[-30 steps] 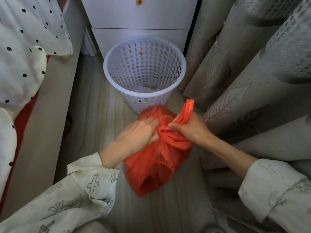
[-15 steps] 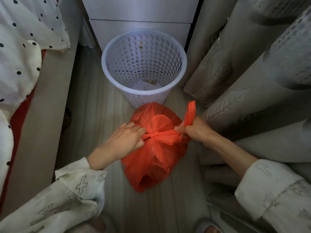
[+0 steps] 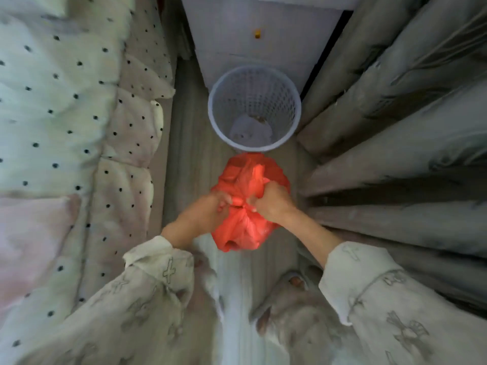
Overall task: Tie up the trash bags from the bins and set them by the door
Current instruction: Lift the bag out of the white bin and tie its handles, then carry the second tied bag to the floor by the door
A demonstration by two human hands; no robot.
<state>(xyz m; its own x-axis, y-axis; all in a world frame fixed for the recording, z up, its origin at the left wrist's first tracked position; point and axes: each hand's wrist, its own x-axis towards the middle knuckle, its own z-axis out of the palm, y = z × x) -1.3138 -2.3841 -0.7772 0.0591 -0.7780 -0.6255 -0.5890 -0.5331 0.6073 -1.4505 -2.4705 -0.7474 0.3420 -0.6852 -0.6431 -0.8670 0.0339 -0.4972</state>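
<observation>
A full red trash bag (image 3: pixel 243 227) hangs above the wooden floor in the narrow gap between bed and curtains. My left hand (image 3: pixel 208 210) grips the gathered neck of the bag from the left. My right hand (image 3: pixel 272 202) grips it from the right, fingers closed on the twisted plastic. A loose flap of the bag (image 3: pixel 257 171) sticks up just beyond my right hand. Beyond the bag stands a white perforated bin (image 3: pixel 254 109), with a little white paper lying at its bottom. The picture is blurred.
A bed with a dotted white quilt (image 3: pixel 73 114) fills the left side. Grey patterned curtains (image 3: pixel 395 122) hang along the right. A white drawer unit (image 3: pixel 259 35) stands behind the bin. My slippered feet (image 3: pixel 295 281) are below the bag.
The view has risen and pulled back, so the bin and bag look smaller. Both hands have come closer together at the bag's neck, and the upright red flap has dropped lower.
</observation>
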